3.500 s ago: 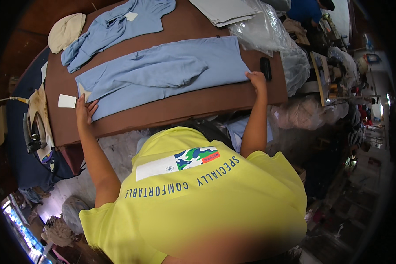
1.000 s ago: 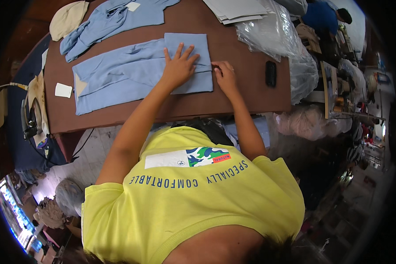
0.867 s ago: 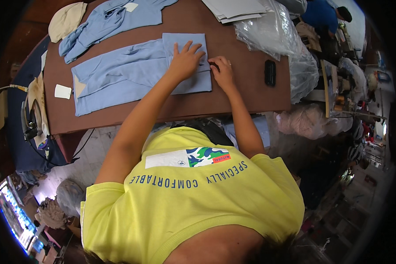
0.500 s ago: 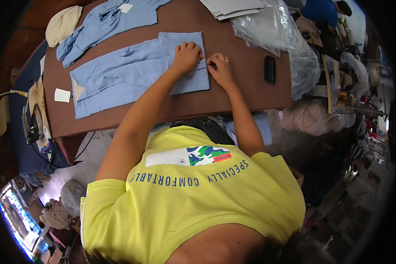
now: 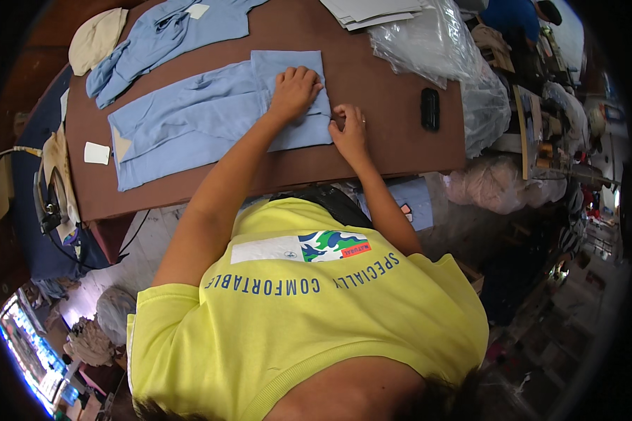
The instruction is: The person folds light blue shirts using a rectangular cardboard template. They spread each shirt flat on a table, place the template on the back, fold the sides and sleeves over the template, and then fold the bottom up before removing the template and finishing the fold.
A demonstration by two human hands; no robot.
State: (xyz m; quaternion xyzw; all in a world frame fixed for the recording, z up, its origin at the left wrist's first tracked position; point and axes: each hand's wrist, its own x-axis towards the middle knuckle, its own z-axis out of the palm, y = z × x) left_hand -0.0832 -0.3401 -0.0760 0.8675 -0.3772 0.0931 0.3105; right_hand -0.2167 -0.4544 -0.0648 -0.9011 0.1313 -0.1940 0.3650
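Right now your left hand is spread flat, palm down, on the folded right end of the light blue shirt — fingers open, pressing, gripping nothing. Your right hand sits just beside it at the shirt's lower right corner, fingers curled narrow onto the fabric edge; can't tell if it's actually pinching cloth. Shirt lies stretched across the middle of the brown table. A second blue garment is bunched at the far left edge — well apart. Small black device lies right of your hands, near clear plastic bags.
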